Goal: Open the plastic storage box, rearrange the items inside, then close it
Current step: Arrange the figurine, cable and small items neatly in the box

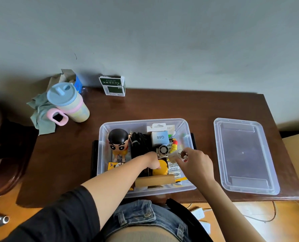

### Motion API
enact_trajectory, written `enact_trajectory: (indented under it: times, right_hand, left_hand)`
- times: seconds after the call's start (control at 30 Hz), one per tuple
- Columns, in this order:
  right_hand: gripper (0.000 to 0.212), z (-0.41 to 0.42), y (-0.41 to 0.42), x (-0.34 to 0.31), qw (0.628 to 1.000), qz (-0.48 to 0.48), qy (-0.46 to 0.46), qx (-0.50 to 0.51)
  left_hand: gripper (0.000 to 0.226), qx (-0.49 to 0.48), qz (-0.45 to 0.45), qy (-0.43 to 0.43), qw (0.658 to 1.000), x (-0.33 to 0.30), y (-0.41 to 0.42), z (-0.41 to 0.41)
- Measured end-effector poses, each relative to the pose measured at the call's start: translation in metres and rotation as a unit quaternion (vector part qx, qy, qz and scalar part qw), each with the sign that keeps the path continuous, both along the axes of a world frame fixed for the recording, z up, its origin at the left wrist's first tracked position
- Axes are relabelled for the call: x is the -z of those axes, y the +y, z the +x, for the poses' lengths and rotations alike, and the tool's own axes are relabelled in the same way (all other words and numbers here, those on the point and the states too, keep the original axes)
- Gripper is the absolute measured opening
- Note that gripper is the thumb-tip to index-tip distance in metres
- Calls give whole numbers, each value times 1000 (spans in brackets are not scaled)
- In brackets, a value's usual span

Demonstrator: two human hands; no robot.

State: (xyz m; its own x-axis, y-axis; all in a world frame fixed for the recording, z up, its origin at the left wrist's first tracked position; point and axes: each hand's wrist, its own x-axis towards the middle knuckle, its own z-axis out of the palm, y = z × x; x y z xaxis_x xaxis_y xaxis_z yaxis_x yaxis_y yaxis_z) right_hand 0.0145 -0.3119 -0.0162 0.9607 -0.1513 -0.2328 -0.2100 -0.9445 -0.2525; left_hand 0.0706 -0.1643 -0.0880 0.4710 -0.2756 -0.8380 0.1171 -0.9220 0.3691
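The clear plastic storage box point(102, 137) stands open on the dark wooden table point(206, 109). Its clear lid point(244, 156) lies flat to the right. Inside are a cartoon figure point(118, 144), a coiled black cable point(140, 142), a white box marked Q88 point(160, 137), a small fan point(163, 150), a yellow round item point(162, 167), white labelled packs point(174, 169) and a brown flat box point(154, 180). My left hand point(152, 160) reaches into the box, fingers curled down beside the yellow item. My right hand point(195, 163) holds a small clear packet point(181, 155) above the box's right side.
A pastel cup with a blue lid and pink handle point(68, 105) stands at the back left on a green cloth point(42, 116). A green and white carton point(113, 86) and an open blue carton point(76, 81) stand by the wall. A dark chair point(4, 151) is at the left.
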Motion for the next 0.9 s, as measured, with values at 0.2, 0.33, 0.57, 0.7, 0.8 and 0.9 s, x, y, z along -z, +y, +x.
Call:
enact_trajectory:
  times: [0.2,0.33,0.57,0.7,0.8,0.9]
  right_hand:
    - [38,1,-2,0,1000,13,10,2]
    - [40,0,-2,1,1000,24,9,5]
    - [42,2,12,12,998,30,56,-3]
    - [43,7,26,26,996,30,78,8]
    - [42,11,32,36,995,9,97,21]
    - [40,9,37,45,993,-4,112,20]
  left_hand:
    - [63,-1,0,-36,999,4,2,-8]
    - [37,42,-26,-92,995,-8,12,-10]
    - [26,161,-54,-173,970,-43,44,-6]
    - [25,165,-62,-165,970,-44,59,-5]
    - [23,155,-64,-160,973,-40,63,-9]
    - [17,147,-72,-175,971,-37,65,-13]
